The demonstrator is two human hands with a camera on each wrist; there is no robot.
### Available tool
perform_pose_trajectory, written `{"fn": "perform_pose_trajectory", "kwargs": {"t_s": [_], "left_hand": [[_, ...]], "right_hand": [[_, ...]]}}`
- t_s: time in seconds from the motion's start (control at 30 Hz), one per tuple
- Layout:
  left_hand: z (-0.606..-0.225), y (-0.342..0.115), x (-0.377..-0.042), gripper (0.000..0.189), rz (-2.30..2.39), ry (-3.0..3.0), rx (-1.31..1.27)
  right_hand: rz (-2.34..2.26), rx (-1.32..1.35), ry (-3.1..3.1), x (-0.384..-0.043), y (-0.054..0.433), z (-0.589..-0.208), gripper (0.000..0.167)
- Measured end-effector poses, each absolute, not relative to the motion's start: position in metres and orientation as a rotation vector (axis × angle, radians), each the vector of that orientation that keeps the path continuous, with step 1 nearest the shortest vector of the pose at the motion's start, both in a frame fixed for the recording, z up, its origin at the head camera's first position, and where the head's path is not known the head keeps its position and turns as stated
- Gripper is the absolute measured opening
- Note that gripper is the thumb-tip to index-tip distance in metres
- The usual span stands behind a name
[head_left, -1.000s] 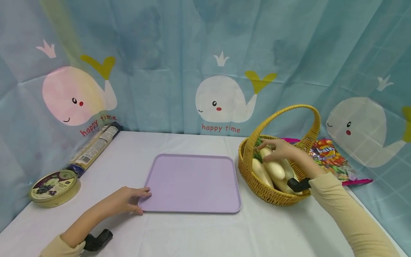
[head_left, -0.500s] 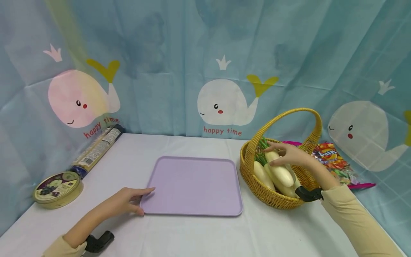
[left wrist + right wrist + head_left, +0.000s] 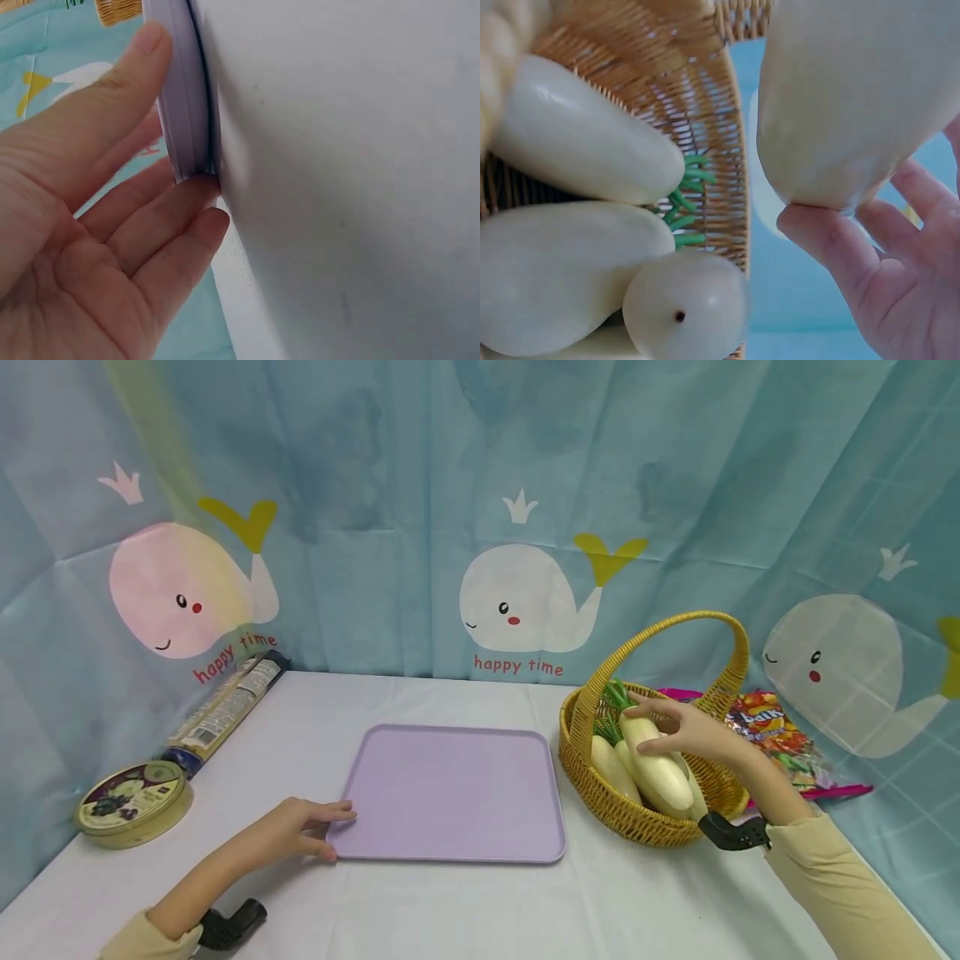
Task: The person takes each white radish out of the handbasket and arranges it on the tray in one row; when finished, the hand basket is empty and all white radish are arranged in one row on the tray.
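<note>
My right hand [image 3: 693, 731] pinches a white radish [image 3: 660, 781] by its upper part, with the thumb and fingers on either side. Its green leaves stick up past the fingertips, and its blunt end points down toward me. In the right wrist view this radish [image 3: 855, 97] hangs above the others, fingertips pressed against it. More white radishes [image 3: 585, 135] lie in the wicker basket [image 3: 637, 827]. At the front left corner of the purple tray [image 3: 450, 793], my left hand [image 3: 292, 831] rests with loosely extended fingers on the rim. The left wrist view shows thumb and fingertips touching the tray's edge [image 3: 187, 97].
The basket's tall handle [image 3: 678, 617] arches over the right hand's area. A colourful snack bag [image 3: 772, 727] lies behind the basket. Far left are a round tin [image 3: 131, 802] and a long packet [image 3: 228, 702]. A whale-print curtain [image 3: 375, 593] hangs behind the table.
My right hand has shifted right and slightly toward me, drawing the radish along; its leaves now show above the fingers. The left hand stays at the tray's corner.
</note>
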State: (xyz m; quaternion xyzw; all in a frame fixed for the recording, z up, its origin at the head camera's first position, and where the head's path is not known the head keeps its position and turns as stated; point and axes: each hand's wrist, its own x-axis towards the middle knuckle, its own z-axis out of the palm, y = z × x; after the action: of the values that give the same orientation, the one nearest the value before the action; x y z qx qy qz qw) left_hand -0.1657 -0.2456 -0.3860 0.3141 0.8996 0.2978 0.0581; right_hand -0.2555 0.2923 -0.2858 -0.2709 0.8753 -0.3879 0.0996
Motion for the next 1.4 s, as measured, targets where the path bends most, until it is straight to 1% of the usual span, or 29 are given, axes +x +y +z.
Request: {"fn": "perform_pose_trajectory", "kwargs": {"t_s": [0.47,0.63,0.8,1.0,1.27,1.4], "left_hand": [[-0.385,-0.245,-0.166,0.066,0.899,2.725,0.836],[-0.382,-0.243,-0.162,0.068,0.809,2.826,0.785],[-0.379,-0.242,-0.162,0.069,0.75,2.894,0.727],[-0.382,-0.245,-0.165,0.067,0.792,2.841,0.734],[-0.386,-0.246,-0.165,0.076,0.863,2.856,0.639],[-0.384,-0.245,-0.168,0.079,0.851,2.873,0.664]], "right_hand": [[-1.247,-0.794,2.473,-0.225,0.284,-0.281,0.045],[-1.285,-0.854,2.45,-0.214,0.283,-0.281,0.044],[-1.3,-0.87,2.448,-0.202,0.281,-0.279,0.045],[-1.322,-0.865,2.386,-0.185,0.277,-0.275,0.046],[-1.304,-1.004,2.365,-0.172,0.274,-0.276,0.044],[-1.36,-1.083,2.285,-0.166,0.276,-0.277,0.045]]}}
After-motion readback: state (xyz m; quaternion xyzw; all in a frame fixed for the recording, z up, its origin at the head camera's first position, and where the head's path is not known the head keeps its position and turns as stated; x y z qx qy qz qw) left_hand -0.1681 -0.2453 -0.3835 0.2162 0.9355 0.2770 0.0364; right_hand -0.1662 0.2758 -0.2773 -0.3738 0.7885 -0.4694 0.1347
